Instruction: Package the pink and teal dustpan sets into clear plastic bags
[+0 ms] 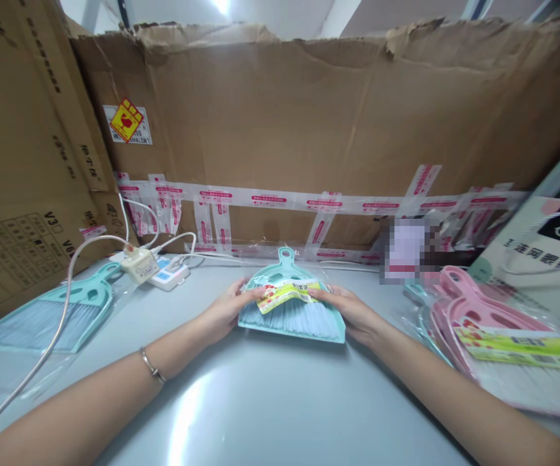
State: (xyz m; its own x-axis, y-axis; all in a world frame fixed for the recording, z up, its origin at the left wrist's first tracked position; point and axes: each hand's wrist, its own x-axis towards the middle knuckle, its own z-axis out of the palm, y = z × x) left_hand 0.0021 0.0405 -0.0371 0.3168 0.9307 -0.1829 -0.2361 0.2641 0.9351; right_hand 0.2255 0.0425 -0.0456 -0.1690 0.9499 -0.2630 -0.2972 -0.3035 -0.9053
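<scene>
A turquoise dustpan and brush set (290,320) is in front of me at the middle of the table, its handle pointing away. A yellow-green paper label (287,294) lies across it, and clear plastic film shows around the handle. My left hand (234,307) grips the set's left edge, thumb on the label's left end. On the opposite edge my right hand (352,314) holds it the same way, thumb at the label's right end. The fingers under the set are hidden.
Another turquoise dustpan set (61,317) lies at the left, a white cable (66,304) crossing it. Pink dustpan sets (513,343) are piled at the right. A charger (139,264) sits on a power strip (171,275). A large cardboard box (280,123) stands behind.
</scene>
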